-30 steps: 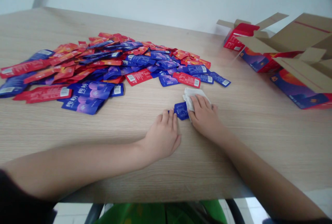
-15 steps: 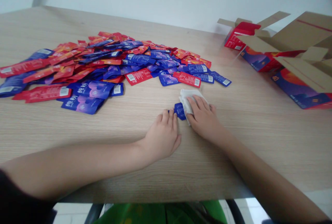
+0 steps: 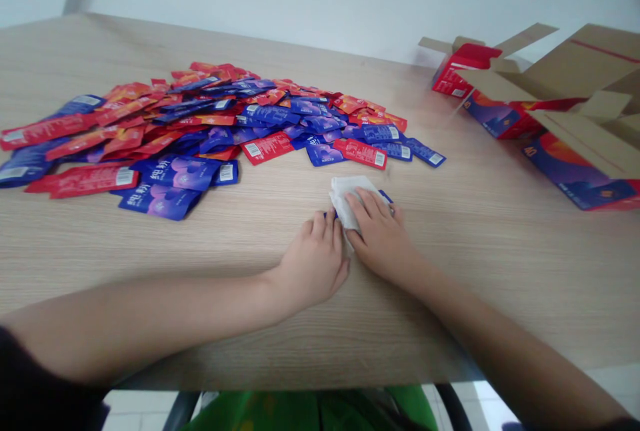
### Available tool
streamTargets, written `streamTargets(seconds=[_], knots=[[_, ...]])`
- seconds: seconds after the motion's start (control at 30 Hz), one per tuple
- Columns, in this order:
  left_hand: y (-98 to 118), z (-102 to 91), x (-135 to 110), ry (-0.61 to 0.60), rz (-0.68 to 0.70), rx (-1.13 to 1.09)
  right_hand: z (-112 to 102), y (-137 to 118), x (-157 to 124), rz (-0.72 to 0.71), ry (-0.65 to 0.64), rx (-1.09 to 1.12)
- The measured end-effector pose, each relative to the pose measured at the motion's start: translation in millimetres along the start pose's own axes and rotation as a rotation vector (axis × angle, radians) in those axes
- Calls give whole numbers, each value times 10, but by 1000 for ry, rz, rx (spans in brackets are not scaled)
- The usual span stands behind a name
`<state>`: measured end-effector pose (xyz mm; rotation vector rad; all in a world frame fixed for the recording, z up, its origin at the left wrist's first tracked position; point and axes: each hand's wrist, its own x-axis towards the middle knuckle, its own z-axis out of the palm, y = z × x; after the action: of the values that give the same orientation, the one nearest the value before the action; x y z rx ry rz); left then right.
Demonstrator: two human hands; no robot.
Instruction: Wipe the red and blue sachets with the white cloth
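Observation:
My right hand lies on a folded white cloth and presses it flat onto a small blue packet, of which only a corner shows. My left hand rests on the wooden table right beside it, fingers together and curled down at the packet's left end, which is hidden under the cloth and fingers. Both hands touch side by side near the table's front middle.
A big heap of red and blue packets spreads over the left and middle of the table. Opened cardboard boxes with red and blue printed sides lie at the back right. A green seat shows below the table edge.
My right hand has slid the white cloth to the left over the blue packet, so the packet's left part is covered and its right corner shows. My left hand has stayed put.

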<state>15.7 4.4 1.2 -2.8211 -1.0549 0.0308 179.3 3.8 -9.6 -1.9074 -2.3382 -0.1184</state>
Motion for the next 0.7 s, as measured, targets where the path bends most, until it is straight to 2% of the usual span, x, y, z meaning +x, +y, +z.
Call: streamTargets(seconds=[0.2,0.37,0.5,0.7], knots=[[7,13,-6,8,-5,1,-1,283,99,156,-1,-13],[4,28,-15,22,-10,2,69,154,70,109,45,-16],[2,30,-17,18,7,1,67,37,22,30,22,-24],[1,1,-10,7,-4,-13,-22,187,54,121,-11,-43]])
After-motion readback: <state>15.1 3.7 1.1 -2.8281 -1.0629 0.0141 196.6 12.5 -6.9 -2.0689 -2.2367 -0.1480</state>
